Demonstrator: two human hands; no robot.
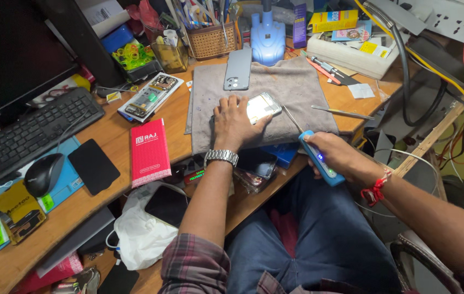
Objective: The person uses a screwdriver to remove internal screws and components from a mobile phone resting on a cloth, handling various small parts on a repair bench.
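Left hand (233,122) lies flat, fingers spread, on the grey cloth (297,87) at the middle of the desk (107,139), its grip open and the thumb side touching the opened phone (263,105), which glows bright under the light. Right hand (334,155), near and to the right, has its grip closed around a blue electric screwdriver (319,157), the thin bit angled up-left toward the phone's near right corner. Farther along the cloth sits a grey phone back cover (238,69). Left of the cloth: a red booklet (149,152) and a phone frame (149,96). Tweezers (342,112) rest right of the phone.
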